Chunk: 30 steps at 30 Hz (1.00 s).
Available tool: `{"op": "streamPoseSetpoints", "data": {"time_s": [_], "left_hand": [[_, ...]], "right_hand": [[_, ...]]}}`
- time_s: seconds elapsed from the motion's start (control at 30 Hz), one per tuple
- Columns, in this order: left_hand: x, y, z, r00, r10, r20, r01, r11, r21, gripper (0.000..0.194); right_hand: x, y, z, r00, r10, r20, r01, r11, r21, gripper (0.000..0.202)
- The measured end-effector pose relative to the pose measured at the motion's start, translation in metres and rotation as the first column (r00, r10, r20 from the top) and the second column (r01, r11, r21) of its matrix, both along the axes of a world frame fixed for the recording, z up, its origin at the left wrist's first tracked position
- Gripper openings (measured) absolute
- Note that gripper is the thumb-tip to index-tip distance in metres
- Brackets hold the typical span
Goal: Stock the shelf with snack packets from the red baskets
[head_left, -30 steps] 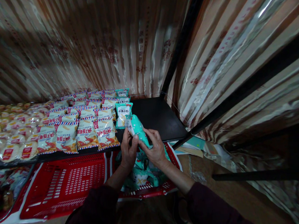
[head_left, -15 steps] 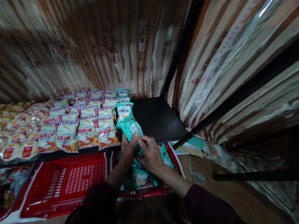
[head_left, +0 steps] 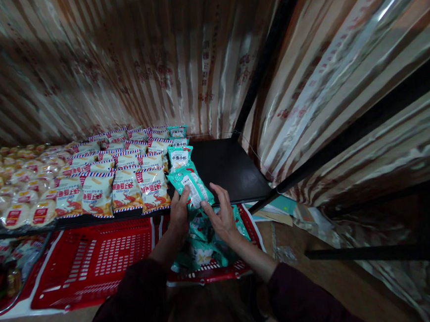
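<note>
A teal snack bag lies tilted between my hands at the front edge of the black shelf. My left hand grips its lower left side, thumb on the front. On its lower right, my right hand touches the bag with the thumb, its other fingers spread apart. Behind it, more teal bags form a column running to the back. White and red snack bags stand in rows to the left. Below my hands, a red basket holds several teal bags.
An empty-looking red basket sits below the shelf at left. Round packaged crackers fill the shelf's far left. Black frame bars slant along the right, before a draped striped sheet.
The teal bag between my hands has turned and now shows more of its face. My right hand has opened, its fingers spreading to the right. My left hand has shifted slightly left.
</note>
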State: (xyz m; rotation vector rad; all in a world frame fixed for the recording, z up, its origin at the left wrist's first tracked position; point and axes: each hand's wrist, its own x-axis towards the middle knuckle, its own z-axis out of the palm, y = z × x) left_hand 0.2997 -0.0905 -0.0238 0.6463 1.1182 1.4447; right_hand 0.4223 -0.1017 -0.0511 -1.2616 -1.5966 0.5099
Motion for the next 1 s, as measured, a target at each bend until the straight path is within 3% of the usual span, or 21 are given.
{"op": "streamPoseSetpoints", "data": {"time_s": [0.13, 0.23, 0.57, 0.77, 1.0], "left_hand": [[0.0, 0.001, -0.001, 1.0, -0.012, 0.013, 0.012, 1.0, -0.01, 0.046], [-0.001, 0.001, -0.002, 0.999, -0.029, 0.037, 0.03, 0.999, -0.019, 0.048], [-0.001, 0.003, -0.008, 0.988, 0.018, 0.153, -0.002, 0.994, -0.105, 0.055], [-0.004, 0.006, -0.021, 0.986, 0.021, 0.165, -0.018, 1.0, -0.024, 0.047], [-0.004, 0.01, -0.024, 0.986, 0.02, 0.163, -0.008, 0.997, -0.073, 0.046]], "right_hand": [[-0.004, 0.0, 0.002, 0.96, 0.047, -0.277, -0.128, 0.951, -0.282, 0.066], [-0.007, 0.0, 0.005, 0.927, 0.018, -0.376, -0.165, 0.918, -0.361, 0.07], [-0.007, 0.0, 0.002, 0.894, -0.021, -0.448, -0.167, 0.912, -0.374, 0.056], [-0.005, -0.001, -0.002, 0.904, -0.031, -0.425, -0.13, 0.93, -0.345, 0.052], [-0.004, 0.0, -0.005, 0.925, -0.045, -0.377, -0.086, 0.942, -0.324, 0.051]]}}
